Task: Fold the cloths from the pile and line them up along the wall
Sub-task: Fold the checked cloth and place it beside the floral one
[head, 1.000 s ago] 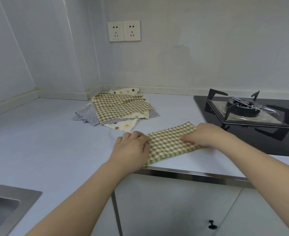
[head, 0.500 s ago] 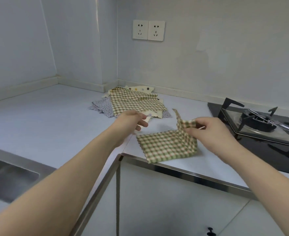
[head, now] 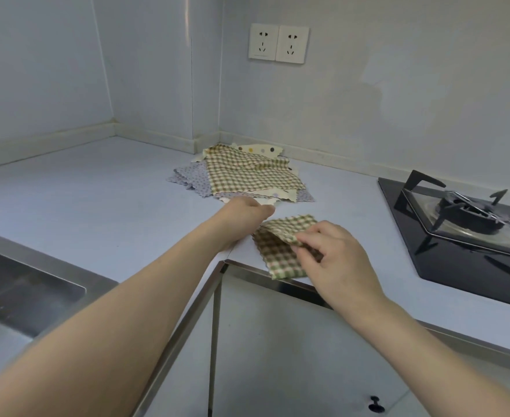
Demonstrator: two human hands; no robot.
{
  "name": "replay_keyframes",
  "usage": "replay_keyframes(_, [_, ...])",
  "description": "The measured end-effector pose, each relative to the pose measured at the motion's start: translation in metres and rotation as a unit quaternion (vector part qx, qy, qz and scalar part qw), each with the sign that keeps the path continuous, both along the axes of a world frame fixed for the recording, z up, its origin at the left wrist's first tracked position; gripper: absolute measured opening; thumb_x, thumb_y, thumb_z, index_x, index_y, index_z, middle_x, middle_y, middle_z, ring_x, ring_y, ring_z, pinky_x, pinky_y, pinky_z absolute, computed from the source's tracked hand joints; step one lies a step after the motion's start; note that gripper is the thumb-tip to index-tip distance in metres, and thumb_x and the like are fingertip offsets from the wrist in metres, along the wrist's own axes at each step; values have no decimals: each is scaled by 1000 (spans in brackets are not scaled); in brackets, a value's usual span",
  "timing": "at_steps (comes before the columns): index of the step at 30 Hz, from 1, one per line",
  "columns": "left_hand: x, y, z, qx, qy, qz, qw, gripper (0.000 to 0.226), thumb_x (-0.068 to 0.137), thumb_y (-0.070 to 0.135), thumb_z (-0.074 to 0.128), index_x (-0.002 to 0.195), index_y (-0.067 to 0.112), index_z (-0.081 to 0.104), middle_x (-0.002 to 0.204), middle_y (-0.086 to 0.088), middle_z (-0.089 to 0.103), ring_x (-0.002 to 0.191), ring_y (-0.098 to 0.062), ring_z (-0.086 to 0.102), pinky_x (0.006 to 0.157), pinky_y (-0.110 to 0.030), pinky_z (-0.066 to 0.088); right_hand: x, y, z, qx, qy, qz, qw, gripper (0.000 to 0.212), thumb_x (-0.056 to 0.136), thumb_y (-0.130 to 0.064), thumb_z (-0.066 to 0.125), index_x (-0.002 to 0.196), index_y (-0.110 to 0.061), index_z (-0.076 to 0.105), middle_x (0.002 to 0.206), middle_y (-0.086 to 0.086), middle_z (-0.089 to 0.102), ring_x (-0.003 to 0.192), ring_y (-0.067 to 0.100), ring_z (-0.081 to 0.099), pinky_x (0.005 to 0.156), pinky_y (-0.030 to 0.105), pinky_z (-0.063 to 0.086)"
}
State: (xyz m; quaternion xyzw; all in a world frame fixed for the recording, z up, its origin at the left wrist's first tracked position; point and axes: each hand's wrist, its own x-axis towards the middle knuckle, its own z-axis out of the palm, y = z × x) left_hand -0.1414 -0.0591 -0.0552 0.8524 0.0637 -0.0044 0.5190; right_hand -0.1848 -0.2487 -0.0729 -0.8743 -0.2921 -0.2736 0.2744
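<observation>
A folded edge of a green-checked cloth (head: 280,245) is pinched between the thumb and curled fingertips of the right hand (head: 335,263), and the upper layer is lifted slightly off the layer below. The cloth lies on the counter (head: 97,200) directly under that hand, its near corner reaching the metal-trimmed front edge. The left hand (head: 241,218) is set just to the left of the cloth, wrist on the counter and fingers loosely curled; whether its fingertips touch the fabric cannot be told, and nothing is seen gripped in it.

Beyond both hands, near the corner of the wall, the pile of unfolded cloths (head: 244,176) is spread, topped by another checked one with dotted and lilac cloths beneath. A gas hob (head: 464,224) is set to the right of the right hand, a sink (head: 22,287) to the left of the left arm.

For a neat fold, the lifted edge should probably be carried across squarely, matched corner to corner, then pressed flat along the crease.
</observation>
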Motion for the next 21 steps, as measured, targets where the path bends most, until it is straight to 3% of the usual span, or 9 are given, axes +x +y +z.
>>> replay_keyframes(2, [0,-2,0,-1,19,-7,1000,34,86,50,55,82,18,47,82,-6,45,74,-19,44,71,-33,34,-1,4,-3,-6,-24,-2,1000,14,83,-17,64,94,-16,74,83,-6,61,80,13,53,69,24,43])
replay_keyframes(5, [2,-1,-3,16,9,-17,1000,35,92,37,57,69,14,43,71,-7,44,67,-19,41,66,-30,32,-2,8,-10,-19,-3,9,1000,19,81,-20,60,94,-17,74,83,-8,61,80,13,54,71,24,43])
replay_keyframes(7, [2,0,-7,52,-19,-26,998,29,96,33,56,73,15,52,72,-6,52,66,-19,43,63,-29,36,-5,9,-16,-37,18,23,999,20,82,-27,60,93,-20,74,85,-8,62,81,14,55,73,28,47])
replay_keyframes(11, [2,0,-16,121,-63,-24,990,15,93,37,58,87,24,61,71,-2,59,66,-20,51,73,-36,39,-8,0,-16,-20,6,-1,1000,35,87,-42,49,95,-17,73,90,-6,62,85,16,55,78,34,47])
replay_keyframes(14, [4,-2,-20,139,-75,-10,987,22,93,41,56,87,20,60,75,1,61,79,-24,58,89,-44,41,0,-12,-7,6,22,-68,997,44,90,-41,37,106,-14,68,105,-2,59,97,20,52,88,36,43])
replay_keyframes(18, [7,-7,-20,127,-53,20,990,29,95,44,50,78,20,50,73,0,55,76,-27,53,96,-45,40,14,-24,-7,-77,99,-138,982,34,97,-35,41,123,-19,55,122,-1,53,110,24,48,94,36,36])
replay_keyframes(21, [5,-13,-18,119,-55,38,991,29,95,45,50,88,18,57,87,-3,67,94,-28,61,95,-40,37,17,-31,-11,-101,139,-155,973,30,97,-33,43,123,-22,53,120,-1,56,109,23,48,92,36,36])
